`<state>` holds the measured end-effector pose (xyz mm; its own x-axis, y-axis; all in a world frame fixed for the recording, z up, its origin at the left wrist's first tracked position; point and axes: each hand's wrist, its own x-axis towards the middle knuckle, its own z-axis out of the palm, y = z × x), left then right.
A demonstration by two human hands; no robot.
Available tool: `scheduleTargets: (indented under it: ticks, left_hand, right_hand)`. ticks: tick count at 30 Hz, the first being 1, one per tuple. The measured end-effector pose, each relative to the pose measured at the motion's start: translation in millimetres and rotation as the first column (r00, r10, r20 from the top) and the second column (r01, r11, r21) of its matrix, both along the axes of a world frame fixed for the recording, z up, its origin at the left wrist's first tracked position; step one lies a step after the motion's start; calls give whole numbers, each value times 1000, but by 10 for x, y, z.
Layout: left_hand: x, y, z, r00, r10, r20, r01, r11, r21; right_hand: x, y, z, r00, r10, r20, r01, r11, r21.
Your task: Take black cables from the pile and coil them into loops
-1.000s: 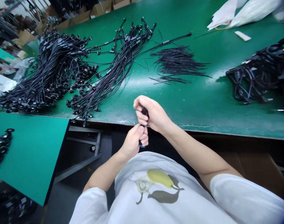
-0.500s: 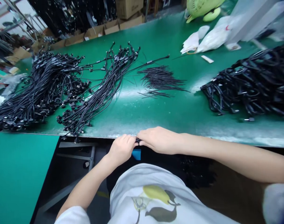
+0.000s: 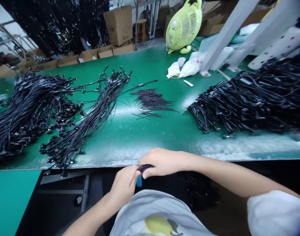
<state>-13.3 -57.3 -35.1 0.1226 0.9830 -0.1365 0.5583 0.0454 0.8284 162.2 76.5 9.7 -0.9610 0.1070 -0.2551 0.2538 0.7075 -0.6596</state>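
Nearest the camera, just above the white shirt (image 3: 162, 209), the left hand (image 3: 124, 187) and the right hand (image 3: 160, 162) meet at the near edge of the green tabletop (image 3: 145, 139). Both pinch a short black cable (image 3: 144, 168). The left grip is closed on its left end and the right grip is clamped over its right end, with the right hand lying partly on the tabletop's edge. A small blue piece (image 3: 139, 181) shows just below the cable; what it is cannot be told. Under the tabletop, right of the hands, a dark heap of cables (image 3: 201, 191) lies in shadow. A teal side table (image 3: 9, 200) sits near left.

The strip of tabletop directly beyond the hands is bare. Further left a loose bundle of cables (image 3: 83, 121) runs diagonally to the near edge, and a large pile of cables (image 3: 24, 108) crowds the far left. A scatter of thin black strips (image 3: 150, 103) lies straight ahead in the middle. A big tangled heap of cables (image 3: 250, 96) fills the right side, close to the near edge.

At the far edge lie white bags (image 3: 184, 67), with a green fan (image 3: 184, 26) behind them and slanted white posts (image 3: 228, 32) to the right. Beyond stand a cardboard box (image 3: 119, 24) and a stool (image 3: 140, 31).
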Motion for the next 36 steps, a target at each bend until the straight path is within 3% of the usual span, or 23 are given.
scheduleTargets:
  ticks: [2, 3, 4, 5, 6, 7, 8, 9, 12, 14, 16, 19, 20, 22, 23, 25, 27, 29, 31, 32, 34, 36]
  left_hand:
    - [-34, 1, -14, 990, 73, 122, -68, 997, -46]
    - [-58, 15, -23, 964, 150, 218, -136, 988, -78]
    - [-79, 37, -34, 915, 240, 325, -215, 970, -113]
    - [-91, 66, -46, 841, 323, 435, -287, 946, -149]
    - [-91, 98, -58, 753, 385, 534, -339, 922, -186]
    - [-77, 128, -67, 665, 423, 615, -367, 903, -225]
    - [-51, 154, -71, 587, 449, 674, -376, 888, -264]
    - [-18, 173, -67, 523, 469, 712, -369, 877, -307]
    - [67, 177, -16, 401, 525, 751, -337, 847, -412]
    - [71, 149, 34, 351, 555, 754, -343, 826, -448]
    - [42, 121, 78, 312, 565, 764, -365, 813, -453]
    - [14, 113, 117, 280, 551, 786, -385, 815, -434]
    - [22, 123, 123, 279, 539, 795, -375, 823, -426]
    - [63, 156, 129, 274, 513, 813, -336, 843, -419]
    - [92, 175, 129, 269, 499, 823, -313, 854, -415]
    - [146, 203, 121, 267, 478, 837, -286, 868, -405]
    - [170, 212, 97, 305, 454, 837, -310, 878, -364]
    - [152, 203, 56, 409, 417, 812, -365, 890, -273]
    - [98, 185, 13, 564, 391, 728, -423, 893, -152]
    - [63, 175, -3, 649, 387, 655, -444, 892, -86]
    - [-10, 151, -18, 789, 392, 474, -461, 887, 35]
    - [-79, 121, -13, 861, 394, 322, -443, 892, 92]
  right_hand:
    - [123, 290, 19, 994, -58, -88, 40, 981, -188]
    - [186, 475, 9, 973, -180, -146, 153, 972, -179]
    - [243, 678, -17, 916, -342, -209, 331, 939, -87]
    - [288, 889, -62, 814, -503, -292, 538, 841, 51]
    - [317, 1099, -124, 707, -596, -380, 694, 689, 209]
    - [329, 1295, -198, 641, -629, -440, 767, 545, 338]
    - [323, 1472, -279, 616, -637, -464, 787, 467, 404]
    - [302, 1622, -359, 622, -631, -463, 778, 432, 456]
    - [210, 1903, -529, 691, -591, -417, 713, 463, 526]
    - [178, 1955, -549, 718, -567, -405, 685, 470, 557]
    - [180, 1897, -507, 710, -560, -428, 692, 439, 574]
    - [168, 1556, -400, 610, -583, -536, 789, 383, 481]
    - [143, 1370, -368, 575, -596, -561, 818, 416, 396]
    - [62, 916, -322, 566, -621, -542, 794, 587, 156]
    - [10, 672, -310, 601, -621, -503, 730, 683, 28]
    - [-100, 220, -307, 684, -591, -428, 584, 795, -165]
    - [-194, -109, -325, 733, -547, -406, 503, 836, -219]
    - [-257, -287, -339, 746, -469, -473, 492, 867, -83]
    - [-292, -343, -327, 756, -289, -587, 502, 832, 237]
    - [-304, -341, -308, 768, -151, -622, 489, 765, 419]
    - [-328, -309, -248, 777, 154, -610, 433, 572, 696]
    - [-352, -270, -170, 754, 386, -532, 364, 430, 826]
